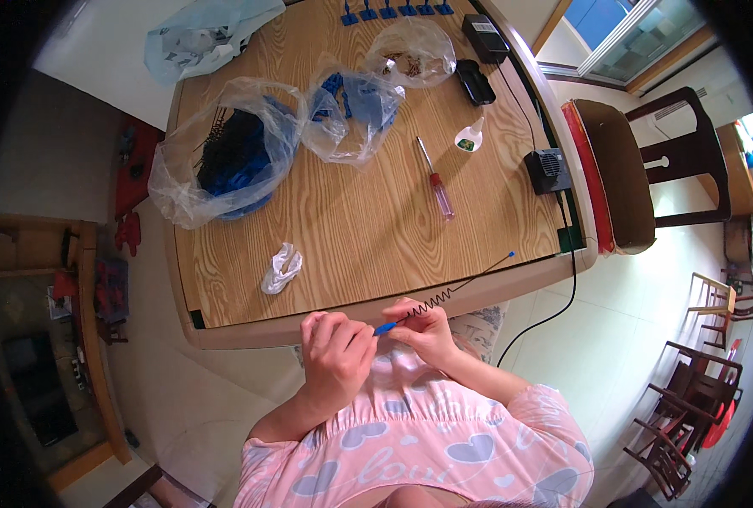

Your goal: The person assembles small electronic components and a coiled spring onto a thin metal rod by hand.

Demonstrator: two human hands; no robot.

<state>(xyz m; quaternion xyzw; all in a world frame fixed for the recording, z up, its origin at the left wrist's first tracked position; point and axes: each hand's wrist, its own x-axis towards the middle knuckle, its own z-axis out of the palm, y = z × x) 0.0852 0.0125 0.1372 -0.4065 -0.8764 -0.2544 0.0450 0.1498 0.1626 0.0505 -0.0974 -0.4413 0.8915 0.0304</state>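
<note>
At the table's near edge, my left hand [336,349] is closed round one end of a small blue plastic piece [384,328]. My right hand [428,336] pinches a thin black coiled cord [431,304] where it meets that blue piece. The cord runs out over the table to the right and ends in a small blue tip [512,254]. Whatever else lies inside the left fingers is hidden. Beyond my hands lies a screwdriver [439,190] with a red and clear handle, and a crumpled white wad [282,269] is to the left.
On the wood-grain table [343,229] stand clear bags of black coils [228,148], blue parts [343,97] and small brown pieces [406,63]. A white glue bottle [470,135], black box [548,172] with cable, and blue stands [387,12] are farther off. A chair [622,173] stands right.
</note>
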